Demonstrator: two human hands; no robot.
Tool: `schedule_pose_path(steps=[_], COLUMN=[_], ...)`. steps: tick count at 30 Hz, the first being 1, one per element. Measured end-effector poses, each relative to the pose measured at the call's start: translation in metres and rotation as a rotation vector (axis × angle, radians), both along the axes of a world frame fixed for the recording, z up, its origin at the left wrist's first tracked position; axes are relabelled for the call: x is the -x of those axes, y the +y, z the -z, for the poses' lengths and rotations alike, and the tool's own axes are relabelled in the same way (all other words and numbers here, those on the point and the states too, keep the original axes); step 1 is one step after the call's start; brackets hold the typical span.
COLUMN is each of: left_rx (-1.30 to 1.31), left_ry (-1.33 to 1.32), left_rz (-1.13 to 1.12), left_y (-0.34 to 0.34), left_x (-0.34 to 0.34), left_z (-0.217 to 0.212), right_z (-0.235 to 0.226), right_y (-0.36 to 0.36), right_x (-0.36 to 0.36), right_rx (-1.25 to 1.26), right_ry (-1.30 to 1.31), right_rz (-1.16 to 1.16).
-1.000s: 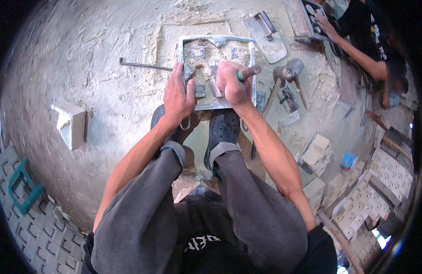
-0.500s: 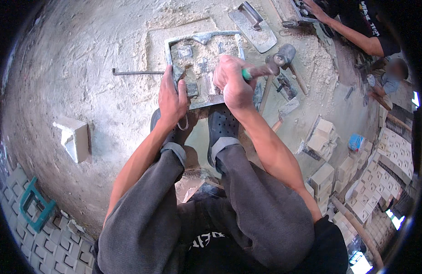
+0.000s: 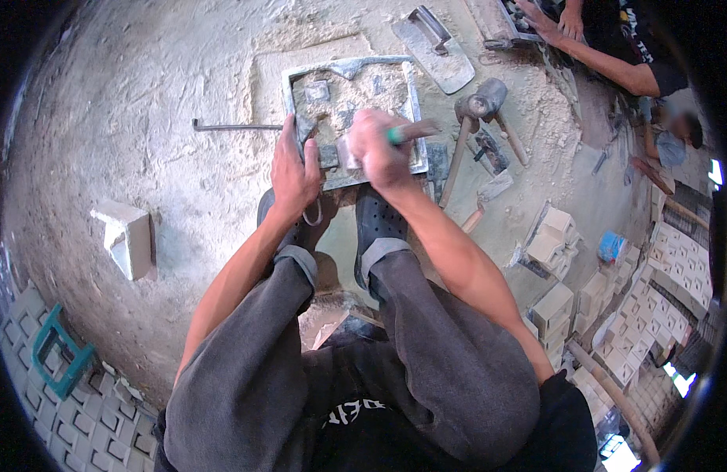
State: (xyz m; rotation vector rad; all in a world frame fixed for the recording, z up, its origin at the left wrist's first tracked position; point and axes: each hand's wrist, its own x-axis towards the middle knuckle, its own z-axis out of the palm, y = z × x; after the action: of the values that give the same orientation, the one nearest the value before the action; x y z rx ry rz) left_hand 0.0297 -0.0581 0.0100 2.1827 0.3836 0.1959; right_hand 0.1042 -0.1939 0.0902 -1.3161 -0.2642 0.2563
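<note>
A shallow rectangular metal mould frame [image 3: 416,118] lies in front of my feet, with pale powdery material [image 3: 379,77] and small grey blocks [image 3: 317,90] inside. My left hand [image 3: 295,173] clasps its left rim, fingers stretched along the outside and thumb on the inner side. A thin metal rod [image 3: 238,127] juts out leftward beside those fingertips. Over the frame's lower right part, my right hand [image 3: 379,151] is closed around a wooden-handled tool [image 3: 417,130] with a green band. The handle points right from the fist; motion blur and the hand hide its working end.
A steel float [image 3: 438,55] lies beyond the frame. Mallets [image 3: 481,101] and a small trowel [image 3: 493,187] rest to the right. A chipped pale block [image 3: 126,238] stands left. Cast blocks [image 3: 554,232] line the right side. Another person's arm [image 3: 607,71] reaches in at upper right.
My right hand has shifted left and slightly down with the wooden-handled tool, uncovering the frame's right rim and the mallet heads. My left hand stays on the frame.
</note>
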Motion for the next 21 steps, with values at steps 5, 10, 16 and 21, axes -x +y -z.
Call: schedule_pose_path(steps=[5,10,16,21], left_rx=[0.038,0.038,0.079,0.046], left_ry=[0.039,0.072,0.044,0.013], left_rz=[0.001,-0.016,-0.001,-0.004], left_y=[-0.001,0.005,-0.005,0.007], left_x=[-0.001,0.001,-0.003,0.002], left_z=[-0.001,0.000,-0.005,-0.002], right_z=[0.013,-0.023,0.013,-0.040], right_y=[0.005,0.000,0.011,0.015], right_x=[-0.012,-0.008,-0.008,-0.005], right_rx=[0.081,-0.024,0.343,0.073], right_ry=[0.213,0.161,-0.095,0.113], right_rz=[0.010,0.053,-0.048,-0.034])
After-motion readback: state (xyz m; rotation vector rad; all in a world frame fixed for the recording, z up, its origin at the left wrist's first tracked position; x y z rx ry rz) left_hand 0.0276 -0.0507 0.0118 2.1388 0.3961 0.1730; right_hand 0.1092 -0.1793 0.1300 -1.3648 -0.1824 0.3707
